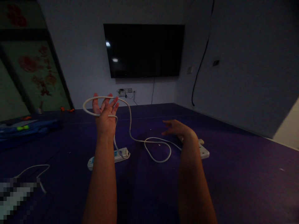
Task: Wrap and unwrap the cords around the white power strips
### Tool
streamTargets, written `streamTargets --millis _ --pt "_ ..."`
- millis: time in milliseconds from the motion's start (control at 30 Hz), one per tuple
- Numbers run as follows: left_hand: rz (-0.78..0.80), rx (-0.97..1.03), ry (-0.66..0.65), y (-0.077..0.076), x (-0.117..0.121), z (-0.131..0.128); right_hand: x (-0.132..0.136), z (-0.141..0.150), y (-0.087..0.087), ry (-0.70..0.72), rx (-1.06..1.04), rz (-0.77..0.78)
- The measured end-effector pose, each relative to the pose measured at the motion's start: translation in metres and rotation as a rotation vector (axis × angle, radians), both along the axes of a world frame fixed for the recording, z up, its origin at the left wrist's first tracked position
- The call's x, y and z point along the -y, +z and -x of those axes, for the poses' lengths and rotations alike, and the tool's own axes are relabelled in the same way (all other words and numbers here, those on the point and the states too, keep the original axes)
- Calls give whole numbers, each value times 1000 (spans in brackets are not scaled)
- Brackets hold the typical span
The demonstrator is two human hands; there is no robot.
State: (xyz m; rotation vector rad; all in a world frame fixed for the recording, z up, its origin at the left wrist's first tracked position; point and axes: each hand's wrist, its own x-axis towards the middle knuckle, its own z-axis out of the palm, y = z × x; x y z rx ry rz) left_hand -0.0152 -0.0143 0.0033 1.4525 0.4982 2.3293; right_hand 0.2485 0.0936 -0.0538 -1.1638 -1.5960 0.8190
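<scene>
My left hand (105, 115) is raised upright with its fingers spread. A white cable (130, 124) is looped around it behind the fingers and across the palm. From the hand the cable drops to a white power strip (121, 154) on the purple floor. It also runs right into a loose loop (158, 150) on the floor. My right hand (177, 128) hovers low with its fingers stretched to the left, just above where the cable reaches it. A second white power strip (204, 151) lies right under that wrist.
A dark television (144, 50) hangs on the far wall above wall sockets (125, 91). A black cord (200, 63) hangs down the right wall. Blue toys (25, 128) lie at the left, and another white cable (32, 169) lies at the lower left.
</scene>
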Motion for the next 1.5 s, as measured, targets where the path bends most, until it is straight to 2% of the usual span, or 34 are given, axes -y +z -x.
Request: streamTargets --millis 67,167,300,400,467,567,700,800,900,967,1067,1200,1267,1333,1400,1500 --pt "-36 -37 18 2 2 -3 -12 10 -17 43 77 154" --pt "-92 -60 34 4 4 -7 -27 31 -42 55 130 293" --pt "-155 -58 79 8 9 -8 -39 49 -64 -34 90 257" --pt "-188 -59 107 10 13 -8 -40 49 -66 -26 89 235" --pt "-191 -64 118 11 15 -8 -36 45 -59 -2 101 231" --pt "-144 -79 121 11 12 -7 -25 39 -36 79 109 195" --pt "-23 -71 58 6 -3 -7 1 42 9 189 -164 17" --pt "193 -95 -31 -2 -14 -15 24 54 37 216 -417 -24" --pt "492 -260 -104 -10 -16 -30 42 72 51 300 -642 -63" --pt "612 -442 -197 -14 -13 -40 50 85 55 395 -725 -90" --pt "599 -639 -342 -14 -6 -49 58 98 58 482 -756 -154" --pt "556 -932 -355 -11 -1 -46 64 103 58 489 -674 -273" --pt "547 -1008 -335 -11 -2 -44 63 104 57 484 -608 -320" --pt "523 -879 -272 -11 -5 -45 58 105 55 471 -552 -335" --pt "481 -629 -189 -11 -9 -46 49 105 50 439 -478 -315" --pt "359 -304 -101 -6 -14 -46 36 99 41 450 -192 -275"
